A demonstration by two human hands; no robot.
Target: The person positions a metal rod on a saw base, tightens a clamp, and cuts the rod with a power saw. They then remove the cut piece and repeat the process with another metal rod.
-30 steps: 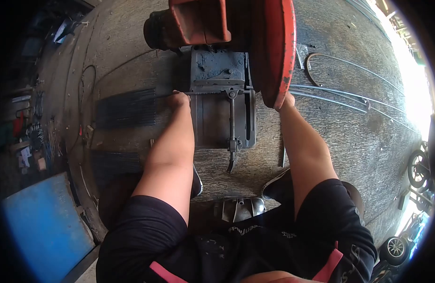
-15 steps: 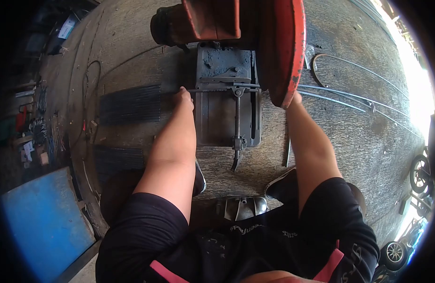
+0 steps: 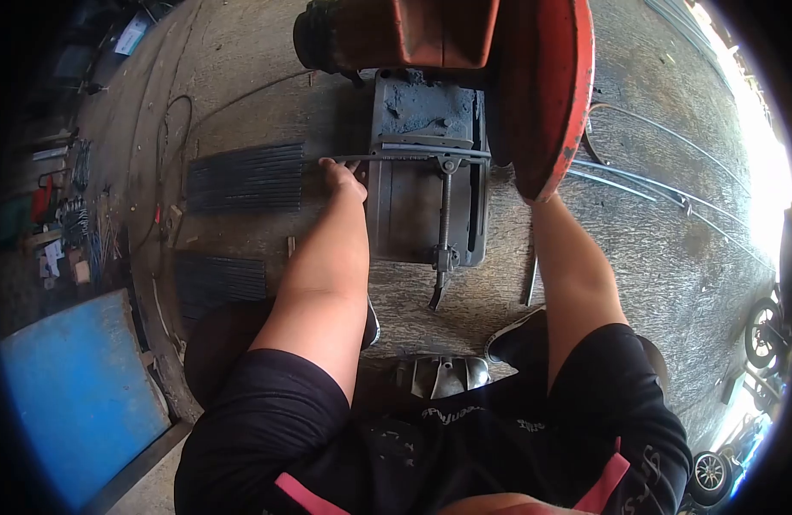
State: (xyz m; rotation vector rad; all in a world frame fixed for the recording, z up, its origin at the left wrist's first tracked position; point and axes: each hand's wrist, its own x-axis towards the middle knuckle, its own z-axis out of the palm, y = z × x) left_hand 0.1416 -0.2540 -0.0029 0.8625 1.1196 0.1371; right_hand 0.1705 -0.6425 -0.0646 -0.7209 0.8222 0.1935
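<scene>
My left hand [image 3: 344,178] is at the left edge of the grey machine base [image 3: 404,210], its fingers closed around a thin metal rod [image 3: 370,158]. The rod lies crosswise in the clamp, whose threaded screw [image 3: 446,206] runs toward me. Above the base hangs the cutting machine's red body [image 3: 443,34], with a worn red disc guard [image 3: 576,94] on its right. My right forearm [image 3: 572,249] reaches up to the guard's lower edge; the guard hides my right hand and whatever it touches.
Dark rods [image 3: 245,178] lie in a bundle left of the base, with a second bundle [image 3: 220,279] nearer me. Long thin rods [image 3: 636,180] extend to the right. A blue panel [image 3: 82,395] stands at lower left, and a shiny metal part [image 3: 447,376] lies between my feet.
The view has shifted slightly, so the machine and base appear farther right. More of my left hand's fingers show at the rod. My right hand remains behind the guard.
</scene>
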